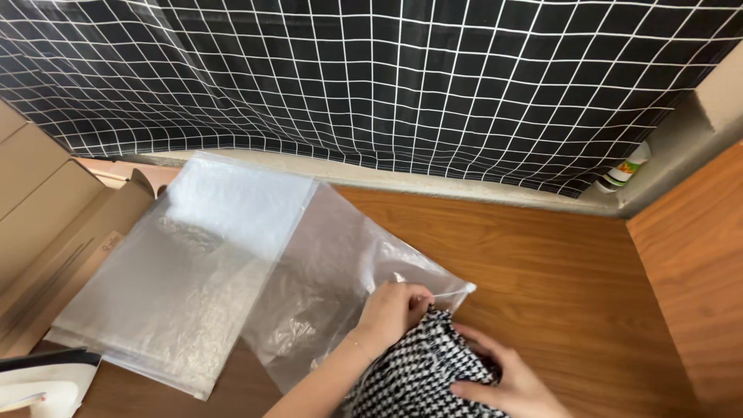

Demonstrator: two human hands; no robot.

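Note:
My left hand [391, 311] pinches the open edge of a clear plastic bag [333, 279] that lies on the wooden table [542, 263]. My right hand [511, 379] grips a folded black-and-white houndstooth cloth [418, 371] at the bag's mouth, low in the view. The cloth sits between my two hands, its far end right at the bag's opening.
A stack of clear plastic bags [186, 263] lies to the left, partly over a cardboard box [54, 224]. A black curtain with a white grid [387, 77] hangs behind the table. A small bottle [625, 174] stands in the far right corner. A white object [39, 387] sits at bottom left.

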